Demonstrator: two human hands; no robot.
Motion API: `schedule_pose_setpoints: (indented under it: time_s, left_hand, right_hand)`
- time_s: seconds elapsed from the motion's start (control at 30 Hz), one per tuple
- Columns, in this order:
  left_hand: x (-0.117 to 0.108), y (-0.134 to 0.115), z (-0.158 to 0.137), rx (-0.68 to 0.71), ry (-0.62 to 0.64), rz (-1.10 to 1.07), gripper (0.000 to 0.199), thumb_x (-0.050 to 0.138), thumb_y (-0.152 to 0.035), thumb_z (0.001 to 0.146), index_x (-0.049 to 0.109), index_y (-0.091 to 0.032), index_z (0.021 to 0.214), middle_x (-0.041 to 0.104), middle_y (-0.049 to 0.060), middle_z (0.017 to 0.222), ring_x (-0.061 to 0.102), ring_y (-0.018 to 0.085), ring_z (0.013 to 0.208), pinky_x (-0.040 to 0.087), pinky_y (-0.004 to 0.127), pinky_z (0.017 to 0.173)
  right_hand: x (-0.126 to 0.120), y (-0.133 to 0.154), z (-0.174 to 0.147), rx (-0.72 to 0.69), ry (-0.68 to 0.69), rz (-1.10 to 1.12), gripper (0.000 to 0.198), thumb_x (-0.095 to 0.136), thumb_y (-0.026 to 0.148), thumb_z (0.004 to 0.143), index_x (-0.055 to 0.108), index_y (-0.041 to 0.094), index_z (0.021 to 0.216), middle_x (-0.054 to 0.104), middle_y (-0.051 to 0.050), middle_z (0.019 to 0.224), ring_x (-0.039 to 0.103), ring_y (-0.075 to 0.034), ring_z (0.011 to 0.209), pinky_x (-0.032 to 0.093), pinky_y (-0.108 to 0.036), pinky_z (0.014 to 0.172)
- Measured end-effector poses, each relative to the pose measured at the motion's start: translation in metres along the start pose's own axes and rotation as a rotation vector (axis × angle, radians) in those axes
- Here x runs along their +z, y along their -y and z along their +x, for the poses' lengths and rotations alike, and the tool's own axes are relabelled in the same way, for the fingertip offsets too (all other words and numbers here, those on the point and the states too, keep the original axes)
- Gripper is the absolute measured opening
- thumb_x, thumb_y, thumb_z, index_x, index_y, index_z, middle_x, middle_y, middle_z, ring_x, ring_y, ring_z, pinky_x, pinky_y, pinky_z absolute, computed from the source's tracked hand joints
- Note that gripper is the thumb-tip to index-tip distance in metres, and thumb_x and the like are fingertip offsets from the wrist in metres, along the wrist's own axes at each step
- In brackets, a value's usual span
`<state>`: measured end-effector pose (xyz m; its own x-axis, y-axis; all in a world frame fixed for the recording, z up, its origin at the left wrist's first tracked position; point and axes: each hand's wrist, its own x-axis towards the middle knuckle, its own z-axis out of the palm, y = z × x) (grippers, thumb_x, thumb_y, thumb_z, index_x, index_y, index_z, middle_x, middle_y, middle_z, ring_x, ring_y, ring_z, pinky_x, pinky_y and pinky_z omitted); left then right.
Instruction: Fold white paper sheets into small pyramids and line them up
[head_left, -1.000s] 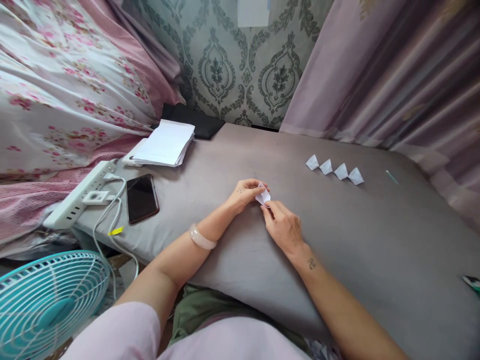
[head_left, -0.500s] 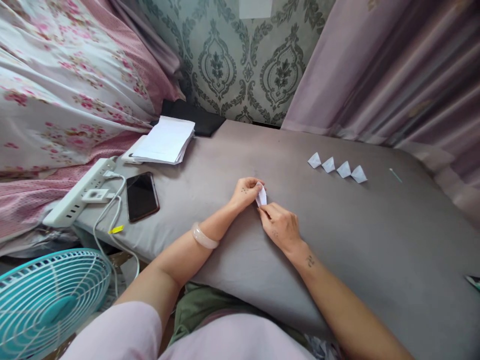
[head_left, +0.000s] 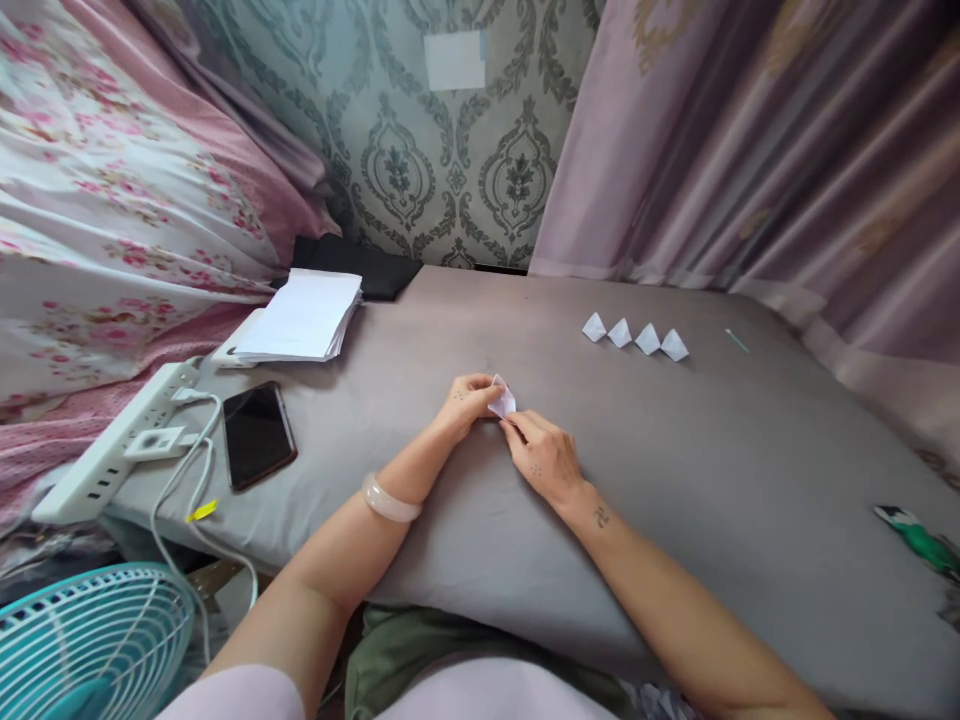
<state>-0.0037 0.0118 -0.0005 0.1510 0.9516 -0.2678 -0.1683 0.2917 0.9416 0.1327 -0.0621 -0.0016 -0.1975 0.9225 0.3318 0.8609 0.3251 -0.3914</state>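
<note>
A small white folded paper piece [head_left: 502, 399] is pinched between both of my hands, just above the grey mattress [head_left: 675, 480]. My left hand [head_left: 466, 402] grips its left side with curled fingers; a pale bangle sits on that wrist. My right hand [head_left: 541, 456] holds the paper's lower right edge with thumb and fingertips. Farther back and to the right, several finished folded paper pieces [head_left: 634, 337] lie in a row on the mattress.
A stack of white paper [head_left: 300, 318] lies at the back left, a black phone [head_left: 256, 434] beside a white power strip [head_left: 112, 450] with cables. A teal fan [head_left: 90, 640] stands lower left. A green object [head_left: 919, 538] lies at the right edge, a thin stick [head_left: 736, 341] farther back.
The view has tilted up and shifted right. Both hands keep hold of the folded paper and have turned it slightly between the fingers.
</note>
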Motion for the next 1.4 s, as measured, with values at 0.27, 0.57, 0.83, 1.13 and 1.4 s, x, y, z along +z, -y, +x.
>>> schedule_pose_setpoints:
  time_s: [0.27,0.57,0.83,1.13,1.4]
  left_hand:
    - [-0.003,0.008,0.005,0.036,0.012,0.0,0.013,0.067,-0.022,0.065,0.066,-0.01,0.071,0.063,0.002,0.062,0.058,0.011,0.056,0.047,0.022,0.056]
    - [-0.002,0.0,0.003,-0.021,-0.069,-0.068,0.009,0.064,-0.017,0.067,0.065,-0.009,0.071,0.064,0.005,0.065,0.06,0.013,0.06,0.05,0.024,0.059]
    - [-0.005,-0.003,0.004,-0.049,-0.036,-0.143,0.009,0.063,-0.013,0.07,0.066,-0.009,0.077,0.067,0.008,0.07,0.063,0.014,0.064,0.05,0.024,0.061]
    - [-0.007,0.001,0.006,-0.044,-0.021,-0.095,0.009,0.066,-0.018,0.074,0.065,-0.009,0.074,0.066,0.008,0.069,0.062,0.014,0.064,0.05,0.026,0.063]
    - [-0.005,0.002,0.01,-0.015,-0.087,-0.056,0.016,0.063,-0.024,0.077,0.062,-0.01,0.068,0.064,0.007,0.063,0.06,0.014,0.06,0.049,0.026,0.06]
  right_hand:
    - [0.002,-0.002,0.0,-0.004,-0.007,0.02,0.027,0.043,0.029,0.095,0.069,0.026,0.104,0.071,-0.003,0.097,0.066,-0.016,0.085,0.042,-0.025,0.069]
    - [-0.001,-0.001,0.0,-0.052,0.037,-0.01,0.03,0.043,0.029,0.094,0.063,0.025,0.116,0.07,-0.004,0.096,0.065,-0.018,0.086,0.043,-0.027,0.069]
    - [0.003,-0.005,0.0,-0.114,-0.043,-0.021,0.032,0.04,0.028,0.097,0.063,0.023,0.118,0.07,-0.004,0.096,0.065,-0.016,0.083,0.042,-0.025,0.067]
    - [0.005,-0.005,0.001,-0.143,-0.073,-0.024,0.03,0.04,0.027,0.097,0.069,0.021,0.104,0.071,-0.004,0.089,0.065,-0.014,0.079,0.04,-0.024,0.066]
    - [0.0,-0.001,0.005,-0.19,0.018,-0.104,0.034,0.036,0.026,0.098,0.069,0.019,0.101,0.07,-0.006,0.086,0.064,-0.015,0.077,0.038,-0.025,0.064]
